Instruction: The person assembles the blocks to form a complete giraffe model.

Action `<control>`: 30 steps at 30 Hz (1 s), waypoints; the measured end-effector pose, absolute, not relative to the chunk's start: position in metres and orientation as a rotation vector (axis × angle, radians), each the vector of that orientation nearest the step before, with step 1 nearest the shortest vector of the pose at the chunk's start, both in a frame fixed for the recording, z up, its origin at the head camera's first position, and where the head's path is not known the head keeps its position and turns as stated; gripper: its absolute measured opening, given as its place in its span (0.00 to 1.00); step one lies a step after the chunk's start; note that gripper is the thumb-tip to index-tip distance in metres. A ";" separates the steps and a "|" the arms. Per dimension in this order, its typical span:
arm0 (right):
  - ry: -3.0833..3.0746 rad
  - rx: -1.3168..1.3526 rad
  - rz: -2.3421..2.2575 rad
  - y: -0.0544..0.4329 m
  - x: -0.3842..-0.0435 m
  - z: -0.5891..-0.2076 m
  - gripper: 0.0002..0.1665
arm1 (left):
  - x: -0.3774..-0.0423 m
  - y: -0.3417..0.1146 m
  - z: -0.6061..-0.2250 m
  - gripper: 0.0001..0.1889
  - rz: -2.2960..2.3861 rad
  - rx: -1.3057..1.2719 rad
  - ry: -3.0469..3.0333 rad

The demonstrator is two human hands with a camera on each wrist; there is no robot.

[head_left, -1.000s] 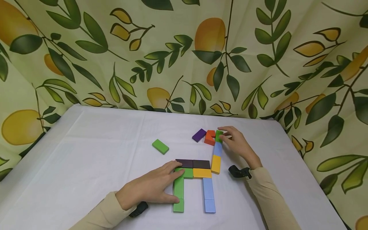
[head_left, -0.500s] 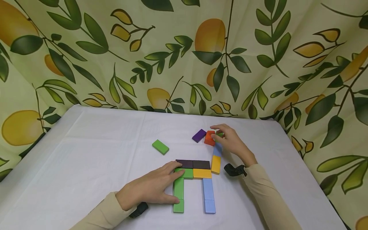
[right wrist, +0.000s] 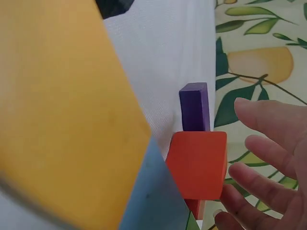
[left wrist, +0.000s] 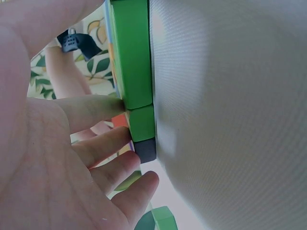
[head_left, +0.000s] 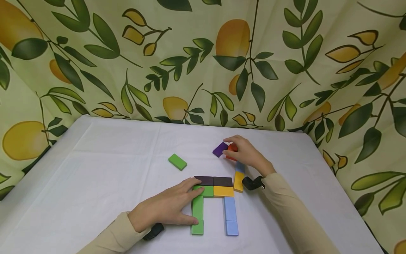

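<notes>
My left hand (head_left: 166, 204) rests along the left side of a block figure, its fingers extended over the green blocks (head_left: 197, 207) and a fingertip at a dark block (head_left: 207, 181). In the left wrist view, the fingertips (left wrist: 125, 160) line the green and dark blocks' edges. Farther back, my right hand (head_left: 248, 153) reaches over an orange block (head_left: 232, 146), thumb and index finger spread towards a purple block (head_left: 219, 149). The right wrist view shows its fingers (right wrist: 259, 184) loosely bent beside the orange piece. A green block at the column's far end is mostly covered by this hand.
Yellow (head_left: 238, 181) and blue (head_left: 240, 167) blocks form a slanting column beside the figure. Two blue blocks (head_left: 230, 211) make its right leg. A loose green block (head_left: 177, 162) lies back left. Behind the white table (head_left: 120, 158) hangs a fruit-patterned cloth (head_left: 203, 70).
My right hand has moved left, from the green block at the column's far end, across the orange blocks to the purple block. My left hand stays in place.
</notes>
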State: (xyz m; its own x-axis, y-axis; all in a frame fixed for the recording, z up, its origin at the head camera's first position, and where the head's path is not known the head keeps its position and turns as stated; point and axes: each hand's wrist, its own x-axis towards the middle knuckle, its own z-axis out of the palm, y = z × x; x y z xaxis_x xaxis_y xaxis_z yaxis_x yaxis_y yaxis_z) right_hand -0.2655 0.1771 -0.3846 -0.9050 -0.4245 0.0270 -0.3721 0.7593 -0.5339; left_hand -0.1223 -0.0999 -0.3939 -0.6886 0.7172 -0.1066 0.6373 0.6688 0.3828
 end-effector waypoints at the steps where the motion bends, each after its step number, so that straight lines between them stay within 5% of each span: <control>1: 2.854 -0.650 -0.821 0.176 -0.266 -0.384 0.29 | -0.122 -0.100 -0.394 0.43 0.466 1.089 2.636; 30: 2.771 -0.742 -0.580 0.153 -0.280 -0.384 0.30 | -0.123 -0.101 -0.395 0.43 0.474 1.090 2.627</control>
State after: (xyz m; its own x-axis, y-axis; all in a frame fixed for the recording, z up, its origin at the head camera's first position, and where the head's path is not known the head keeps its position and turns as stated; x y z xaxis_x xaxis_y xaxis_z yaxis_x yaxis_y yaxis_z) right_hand -0.2805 0.1535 -0.3844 -0.8499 -0.5168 -0.1029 -0.4322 0.7954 -0.4248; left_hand -0.1233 -0.1010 -0.3945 -0.6855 0.7196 -0.1106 0.6356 0.6656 0.3912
